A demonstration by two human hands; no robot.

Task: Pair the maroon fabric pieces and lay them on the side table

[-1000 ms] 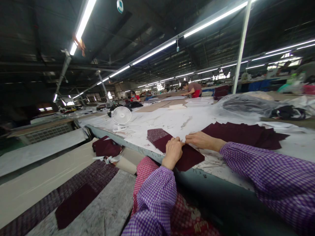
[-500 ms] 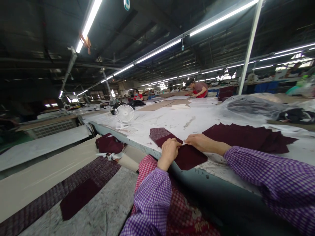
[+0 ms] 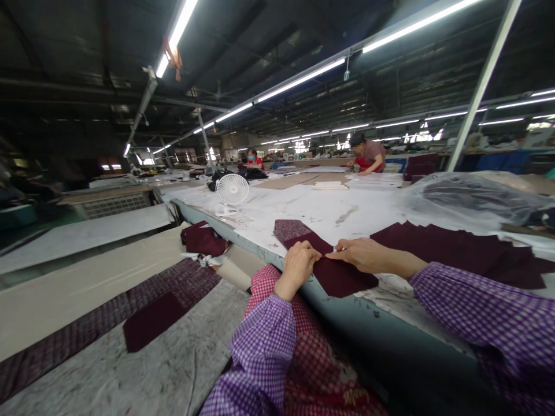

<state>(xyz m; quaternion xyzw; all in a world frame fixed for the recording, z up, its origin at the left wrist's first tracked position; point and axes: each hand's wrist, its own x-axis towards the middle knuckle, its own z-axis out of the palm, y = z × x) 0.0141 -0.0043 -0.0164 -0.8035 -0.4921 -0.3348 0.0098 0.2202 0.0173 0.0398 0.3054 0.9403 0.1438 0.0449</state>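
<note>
Head view: the maroon cloth (image 3: 347, 278) lies at the table's (image 3: 286, 202) near edge, its lower part jutting past it; whether it is one piece or two meeting, I can't tell. The left hand (image 3: 299, 266) is curled nearly closed, pinching it; the right hand (image 3: 365, 254) pinches beside that spot, fingertips together. I'd guess edges are being lined up there; the next move, to my eye, calls for a firm, level grip from both so nothing slips. Beyond the right hand, a fanned stack (image 3: 451, 251) spreads over the table. The fan (image 3: 232, 189) stands farther along the near edge, leftward. Pale lettering (image 3: 358, 395) on the apron (image 3: 306, 370) is too blurred to read; I make out no brand.
</note>
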